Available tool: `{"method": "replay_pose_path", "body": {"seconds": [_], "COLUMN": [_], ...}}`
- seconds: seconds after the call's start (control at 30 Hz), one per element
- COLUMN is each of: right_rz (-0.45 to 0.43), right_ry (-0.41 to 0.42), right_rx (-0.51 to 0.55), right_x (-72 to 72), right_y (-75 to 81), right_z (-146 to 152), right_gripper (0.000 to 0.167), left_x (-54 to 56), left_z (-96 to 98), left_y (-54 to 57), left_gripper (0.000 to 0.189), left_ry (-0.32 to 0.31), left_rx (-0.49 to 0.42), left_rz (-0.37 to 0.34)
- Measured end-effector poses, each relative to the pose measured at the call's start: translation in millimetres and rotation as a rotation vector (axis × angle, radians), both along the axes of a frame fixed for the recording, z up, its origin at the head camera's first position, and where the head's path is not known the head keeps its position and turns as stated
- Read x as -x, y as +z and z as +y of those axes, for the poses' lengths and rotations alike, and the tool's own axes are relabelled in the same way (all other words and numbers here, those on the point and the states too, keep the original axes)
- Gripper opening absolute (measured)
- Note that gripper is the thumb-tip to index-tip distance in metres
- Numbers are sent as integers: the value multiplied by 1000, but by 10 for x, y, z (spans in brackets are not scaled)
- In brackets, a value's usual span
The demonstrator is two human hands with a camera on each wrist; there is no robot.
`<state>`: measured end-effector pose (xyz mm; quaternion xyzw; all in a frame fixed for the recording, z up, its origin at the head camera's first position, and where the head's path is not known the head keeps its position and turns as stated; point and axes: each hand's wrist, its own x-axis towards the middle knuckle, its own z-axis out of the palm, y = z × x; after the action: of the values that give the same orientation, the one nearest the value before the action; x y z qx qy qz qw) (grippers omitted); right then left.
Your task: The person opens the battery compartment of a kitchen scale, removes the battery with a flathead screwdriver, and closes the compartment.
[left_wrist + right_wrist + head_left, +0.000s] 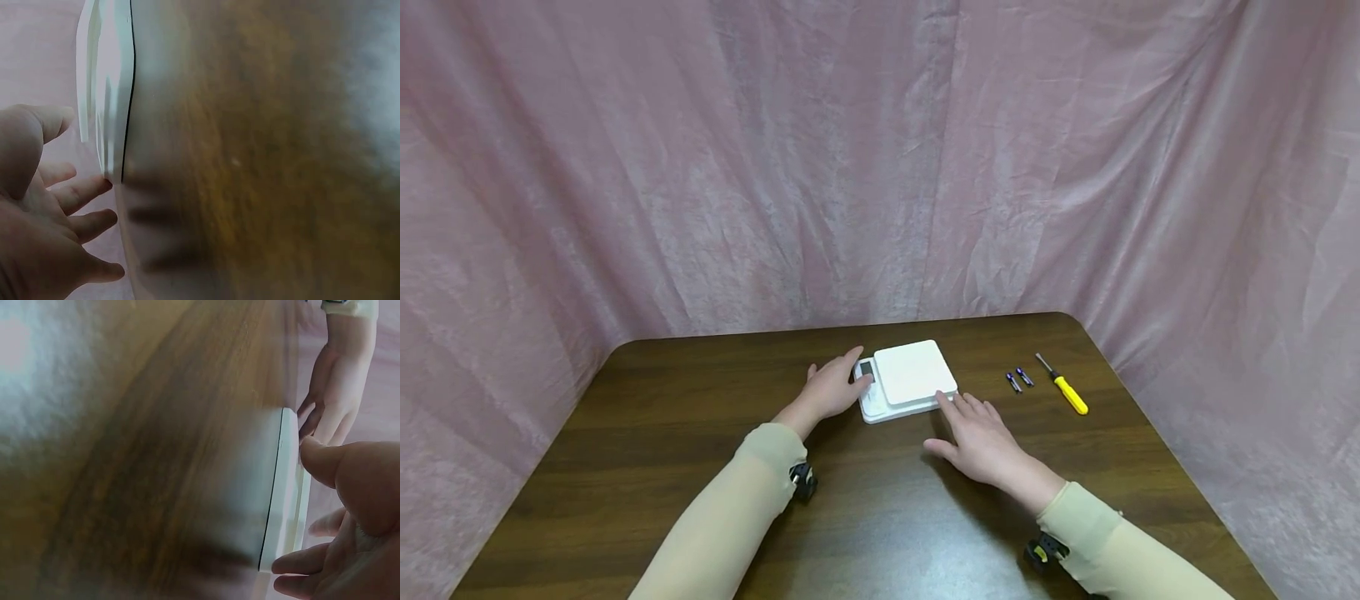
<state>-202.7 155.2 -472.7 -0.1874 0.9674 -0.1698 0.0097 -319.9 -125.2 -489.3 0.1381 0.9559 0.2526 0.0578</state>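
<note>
A white kitchen scale (916, 372) with a square raised platform lies flat on the wooden table. Its small dark display (867, 368) faces the left side. My left hand (831, 388) is at the scale's left end, fingers spread and loosely bent. In the left wrist view, one fingertip of the left hand (44, 206) meets the edge of the scale (115, 94), while the thumb stands apart from the other fingers. My right hand (981, 437) reaches to the near right corner, its fingers mostly straight at the edge. The right wrist view shows its fingertips by the scale's side (284, 494).
Two small batteries (1014, 382) (1025, 377) lie right of the scale. Beyond them is a screwdriver (1070, 393) with a yellow handle. A pink curtain (880, 167) hangs behind the brown table (700, 417).
</note>
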Motion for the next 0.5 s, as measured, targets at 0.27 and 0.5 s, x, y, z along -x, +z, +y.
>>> {"method": "replay_pose_path", "body": {"seconds": [0.27, 0.5], "right_rz": [-29, -37], "right_ry": [-2, -25], "right_rx": [33, 35], "right_x": [131, 253], "right_y": [-6, -40], "right_z": [48, 69], "right_gripper": [83, 85], "left_x": [-176, -335], "left_z": [18, 41], "left_y": [49, 82], "left_gripper": [71, 70], "left_ry": [-7, -18], "left_rx": [21, 10], "left_rz": [26, 24]}}
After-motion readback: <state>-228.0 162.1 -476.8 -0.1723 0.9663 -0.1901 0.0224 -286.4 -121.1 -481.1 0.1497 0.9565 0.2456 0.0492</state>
